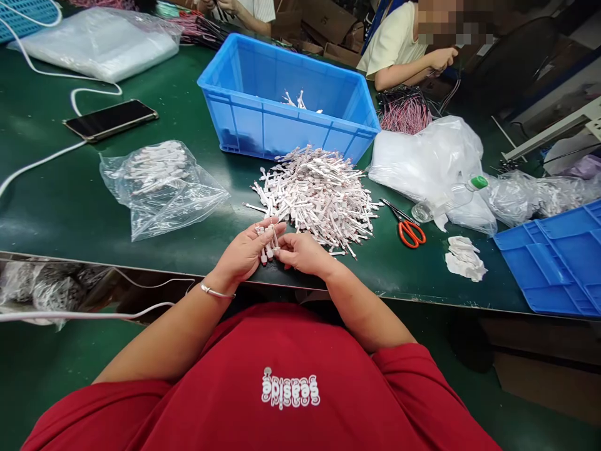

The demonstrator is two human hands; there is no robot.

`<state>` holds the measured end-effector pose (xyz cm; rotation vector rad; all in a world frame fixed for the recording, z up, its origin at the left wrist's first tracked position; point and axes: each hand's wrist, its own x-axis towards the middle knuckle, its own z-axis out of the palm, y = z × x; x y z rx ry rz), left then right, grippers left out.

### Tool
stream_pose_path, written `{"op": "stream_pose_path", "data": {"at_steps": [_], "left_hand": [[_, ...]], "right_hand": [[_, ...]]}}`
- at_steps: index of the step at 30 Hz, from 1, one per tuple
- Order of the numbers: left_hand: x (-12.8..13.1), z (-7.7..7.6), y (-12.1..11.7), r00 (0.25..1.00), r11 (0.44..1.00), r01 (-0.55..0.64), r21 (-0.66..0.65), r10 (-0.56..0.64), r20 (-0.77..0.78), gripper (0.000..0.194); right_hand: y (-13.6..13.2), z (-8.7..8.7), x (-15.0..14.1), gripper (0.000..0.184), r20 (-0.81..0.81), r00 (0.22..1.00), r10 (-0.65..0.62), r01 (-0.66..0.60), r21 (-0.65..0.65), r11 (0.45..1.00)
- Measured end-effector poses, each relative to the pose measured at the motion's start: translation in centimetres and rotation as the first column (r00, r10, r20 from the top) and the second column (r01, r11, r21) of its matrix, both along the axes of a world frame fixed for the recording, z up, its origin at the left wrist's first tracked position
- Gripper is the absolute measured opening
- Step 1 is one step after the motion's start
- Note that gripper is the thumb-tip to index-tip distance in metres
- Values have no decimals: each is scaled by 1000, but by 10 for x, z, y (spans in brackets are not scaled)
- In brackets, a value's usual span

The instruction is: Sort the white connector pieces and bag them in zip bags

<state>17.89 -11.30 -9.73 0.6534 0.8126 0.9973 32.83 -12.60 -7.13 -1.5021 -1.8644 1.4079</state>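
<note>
My left hand (246,252) is closed around a small bunch of white connector pieces (267,241), held upright at the near edge of the green table (56,207). My right hand (303,252) is beside it, its fingers pinched on the same bunch. Just beyond both hands lies a big pile of the same white pieces (319,194). A clear plastic bag (159,185) partly filled with such pieces lies to the left of the pile.
A blue crate (286,125) stands behind the pile. Orange-handled scissors (407,227), a plastic bottle (448,199), clear bags (429,160) and a blue lid (558,263) lie right. A phone (110,119) with white cable lies left. Other people work across the table.
</note>
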Motion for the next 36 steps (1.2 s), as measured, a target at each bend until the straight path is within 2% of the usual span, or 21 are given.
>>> {"op": "stream_pose_path", "data": {"at_steps": [5,7,10,12,16,20,25,31,34,36], "left_hand": [[-1,2,-1,999,999,28,-15,-28,27,31],[-1,5,-3,999,1000,13,-10,-13,37,31],[-1,12,-7,1000,999,-4,43,3,21,31],[-1,17,-11,998,993,32,116,-26,-55,30],[0,28,-18,946,929,217,299,-125,-300,28],[0,32,-21,903,847,321,423,-139,-406,30],[-2,33,-23,892,852,326,409,-133,-433,31],[-5,42,-25,830,889,403,218,-256,-495,44],[-5,39,-23,867,917,352,185,-245,-434,44],[-4,35,-21,904,943,318,100,-270,-333,47]], "right_hand": [[-3,-1,-2,13,-16,1000,-3,3,25,1000],[-8,1,-2,10,-59,997,-39,38,-23,999],[-17,4,-4,24,-142,985,-102,86,-114,990],[-21,4,-6,31,-214,969,-127,91,-167,982],[-22,-1,-8,33,-407,898,-169,55,-278,959],[-23,-2,-8,37,-503,851,-153,-45,-359,932],[-30,-2,-13,39,-566,797,-213,-79,-447,891],[-37,-11,-16,49,-604,759,-243,-59,-435,899],[-38,-10,-13,50,-613,743,-269,-46,-447,893],[-39,-8,-11,47,-612,741,-277,-69,-478,875]]}}
